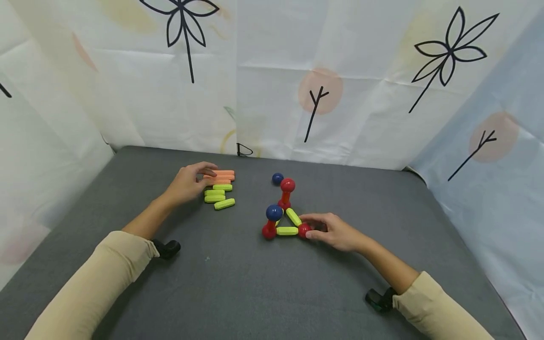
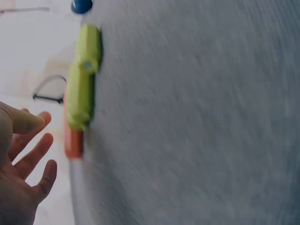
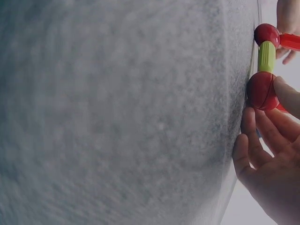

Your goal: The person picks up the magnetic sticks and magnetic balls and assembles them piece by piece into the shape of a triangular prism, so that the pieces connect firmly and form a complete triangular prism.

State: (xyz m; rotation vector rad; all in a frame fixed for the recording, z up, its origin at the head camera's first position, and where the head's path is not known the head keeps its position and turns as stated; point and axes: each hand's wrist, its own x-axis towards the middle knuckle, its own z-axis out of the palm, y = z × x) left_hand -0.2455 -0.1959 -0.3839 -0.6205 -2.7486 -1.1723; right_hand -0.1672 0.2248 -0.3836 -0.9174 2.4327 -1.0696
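Note:
My left hand (image 1: 187,183) hovers over a group of orange rods (image 1: 224,173). Its fingers are loosely bent and spread in the left wrist view, with nothing between them. Yellow-green rods (image 1: 214,199) lie just in front of the orange ones. At the middle of the table, yellow-green rods join red balls into a flat triangle. My right hand (image 1: 335,231) pinches the triangle's right corner, a red ball (image 1: 303,230), between thumb and fingers. Upright red rods stand on the other two corners, one topped by a blue ball (image 1: 274,212), the other by a red ball (image 1: 287,184).
A loose blue ball (image 1: 277,178) sits behind the triangle. The grey tabletop (image 1: 238,293) ends at a white patterned curtain (image 1: 272,94) at the back and sides. Black wrist cameras stick out beside both sleeves.

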